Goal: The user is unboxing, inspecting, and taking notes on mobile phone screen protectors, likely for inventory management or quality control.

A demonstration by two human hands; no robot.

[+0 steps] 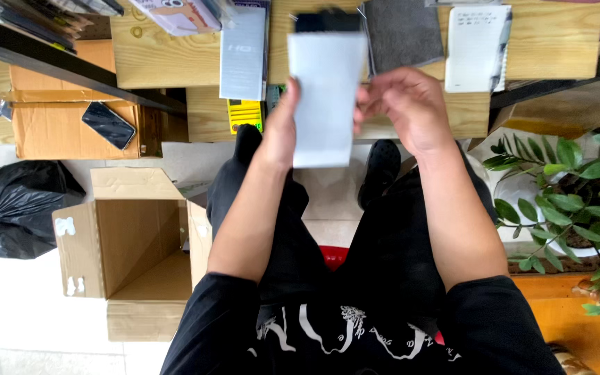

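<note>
There is one view only, from the camera on my head, looking steeply down over my chest and lap. My left hand and right hand sit close below it, near the frame's top centre. Beyond them it takes in the pale wooden table and the open brown cardboard box at my left.

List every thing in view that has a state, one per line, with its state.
white flat pack: held up, upright, in both hands
left hand: gripping the pack's left edge
right hand: fingers at the pack's right edge
cardboard box: open, lying on its side
black bag: filled, on the floor
dark phone: screen off, lying on a carton
</note>
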